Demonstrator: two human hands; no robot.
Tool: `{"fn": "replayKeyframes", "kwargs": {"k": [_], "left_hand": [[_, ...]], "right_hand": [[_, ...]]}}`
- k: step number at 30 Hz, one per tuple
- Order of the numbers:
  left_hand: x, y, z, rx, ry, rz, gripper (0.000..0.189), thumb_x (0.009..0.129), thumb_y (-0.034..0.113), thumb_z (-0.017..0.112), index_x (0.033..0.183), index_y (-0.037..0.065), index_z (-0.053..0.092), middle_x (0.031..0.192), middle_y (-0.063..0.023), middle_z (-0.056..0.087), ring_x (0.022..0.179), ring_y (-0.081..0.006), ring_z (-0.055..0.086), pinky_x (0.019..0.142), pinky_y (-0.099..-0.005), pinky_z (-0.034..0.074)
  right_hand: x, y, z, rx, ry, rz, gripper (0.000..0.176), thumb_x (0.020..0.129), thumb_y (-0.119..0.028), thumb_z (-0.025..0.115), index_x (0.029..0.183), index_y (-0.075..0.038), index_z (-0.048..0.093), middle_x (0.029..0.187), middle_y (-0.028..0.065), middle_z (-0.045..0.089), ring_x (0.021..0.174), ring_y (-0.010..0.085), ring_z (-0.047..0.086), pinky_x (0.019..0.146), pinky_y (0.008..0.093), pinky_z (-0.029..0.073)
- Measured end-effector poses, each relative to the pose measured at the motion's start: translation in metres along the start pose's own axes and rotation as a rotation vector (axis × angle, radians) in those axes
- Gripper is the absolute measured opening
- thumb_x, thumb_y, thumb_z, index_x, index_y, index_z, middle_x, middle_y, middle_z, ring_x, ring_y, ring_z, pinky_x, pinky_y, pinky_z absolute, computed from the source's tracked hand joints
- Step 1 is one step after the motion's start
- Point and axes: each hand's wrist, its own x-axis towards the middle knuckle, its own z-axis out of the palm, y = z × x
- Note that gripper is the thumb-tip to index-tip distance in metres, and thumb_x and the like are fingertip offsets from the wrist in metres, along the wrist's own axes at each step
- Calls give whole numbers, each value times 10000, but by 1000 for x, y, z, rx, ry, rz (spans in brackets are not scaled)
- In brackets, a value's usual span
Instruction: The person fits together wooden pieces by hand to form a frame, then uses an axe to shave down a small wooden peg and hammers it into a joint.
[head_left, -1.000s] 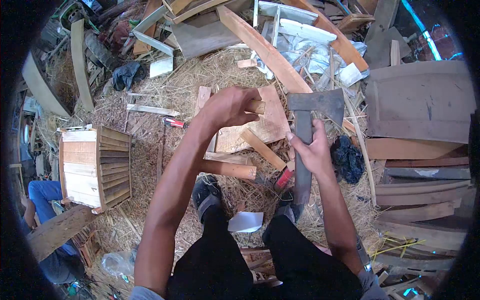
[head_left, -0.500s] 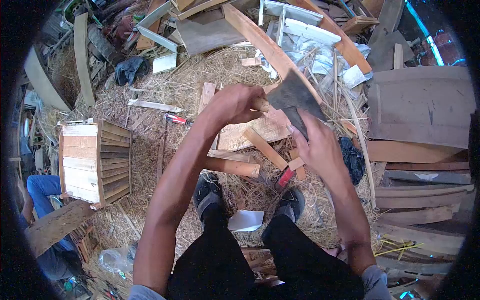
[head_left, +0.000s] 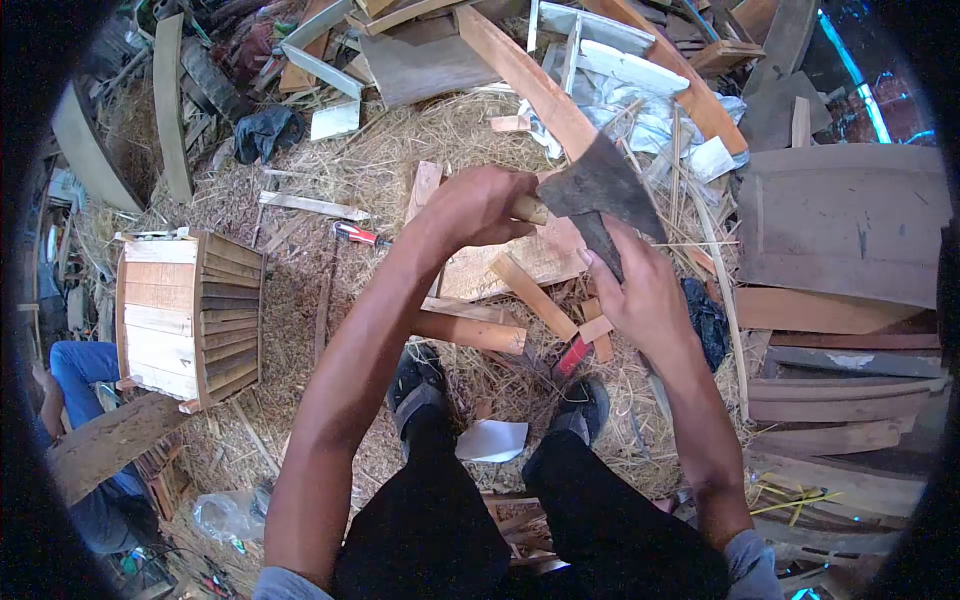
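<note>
A flat light-wood board (head_left: pixel 470 275) lies near center, a boxy pale-slatted wooden crate (head_left: pixel 160 315) at nine o'clock, as the left hand (head_left: pixel 488 205) curls closed around a short tan wooden stick (head_left: pixel 529 209) at one, the right hand (head_left: pixel 640 292) wrapped round a broad, dark metal-headed axe (head_left: pixel 608 188) toward two

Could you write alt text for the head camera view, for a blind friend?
A person's right hand grips an axe high on its handle, close to a wooden piece in the left hand; pieces of wood lie over straw-strewn ground.
</note>
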Motion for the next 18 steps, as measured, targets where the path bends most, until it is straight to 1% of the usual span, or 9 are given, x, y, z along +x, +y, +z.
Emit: {"fn": "replayKeyframes", "kwargs": {"k": [3, 6, 9, 12, 15, 18], "left_hand": [[2, -2, 2, -7, -38, -13, 442, 727, 301, 841, 1032, 44, 650, 836, -193, 700, 815, -411, 684, 713, -491, 541], [1, 2, -1, 9, -24, -21, 438, 729, 286, 840, 1046, 48, 655, 832, -193, 703, 815, -409, 687, 720, -484, 546], [2, -2, -1, 4, -41, 11, 436, 733, 285, 838, 1051, 46, 658, 840, -191, 705, 819, -409, 687, 722, -476, 550], [2, -5, 2, -33, -23, 12, 422, 736, 281, 836, 1035, 45, 654, 859, -189, 706, 824, -409, 687, 720, -471, 552], [2, -5, 3, -42, -50, -26, 419, 693, 217, 829, 1051, 64, 673, 865, -172, 716, 841, -381, 696, 744, -472, 551], [2, -7, 0, -21, -40, 13, 426, 732, 272, 836, 1041, 43, 654, 890, -203, 704, 847, -417, 681, 743, -473, 551]], "right_hand": [[-1, -7, -2, 103, 22, -6, 398, 940, -149, 634, 1273, 55, 556, 1126, 307, 656, 1034, 469, 648, 881, 474, 526], [1, 0, 2, -12, -53, 20, 402, 936, -151, 650, 1267, 58, 560, 1113, 305, 662, 1027, 454, 666, 874, 458, 533], [-1, 0, 5, 23, -7, 22, 397, 937, -152, 651, 1258, 65, 563, 1107, 300, 665, 1026, 450, 668, 869, 457, 532], [-7, -15, -3, 141, 71, 48, 384, 938, -147, 639, 1261, 47, 566, 1102, 297, 663, 1023, 459, 659, 861, 462, 531], [-12, -6, 7, 92, 141, -27, 380, 930, -135, 644, 1260, 38, 571, 1098, 289, 668, 1011, 461, 658, 853, 462, 536], [-4, -4, 5, -93, -165, 112, 375, 928, -143, 658, 1246, 42, 585, 1075, 289, 675, 996, 444, 672, 844, 444, 544]]}}
